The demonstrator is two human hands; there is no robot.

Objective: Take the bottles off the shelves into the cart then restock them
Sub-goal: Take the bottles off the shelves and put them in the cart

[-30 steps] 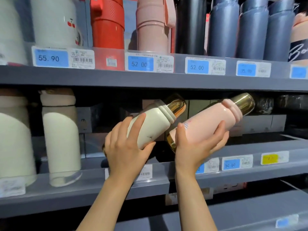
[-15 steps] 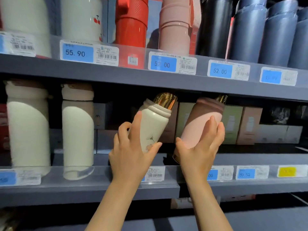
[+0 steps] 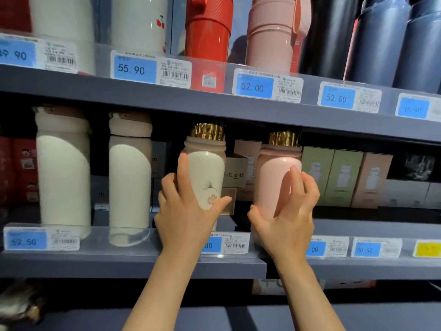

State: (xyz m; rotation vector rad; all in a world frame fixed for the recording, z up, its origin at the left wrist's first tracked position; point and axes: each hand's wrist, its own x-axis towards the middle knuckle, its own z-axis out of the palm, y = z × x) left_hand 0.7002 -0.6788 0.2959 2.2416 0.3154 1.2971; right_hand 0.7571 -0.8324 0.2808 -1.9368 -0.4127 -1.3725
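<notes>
Since a second ago both bottles have swung from a tilt to upright on the middle grey shelf (image 3: 133, 263). The left hand (image 3: 188, 211) grips the cream bottle (image 3: 210, 173), fingers and thumb curled round its body. The right hand (image 3: 288, 218) grips the pink bottle (image 3: 272, 180) just beside it, thumb at the base and fingertips on its side. Both bottles carry gold caps. Two tall cream flasks (image 3: 130, 177) stand to the left, boxes (image 3: 343, 177) behind at the right. Blue price tags (image 3: 134, 68) line the shelf edges; the upper shelf (image 3: 214, 101) holds red, pink and dark flasks.
</notes>
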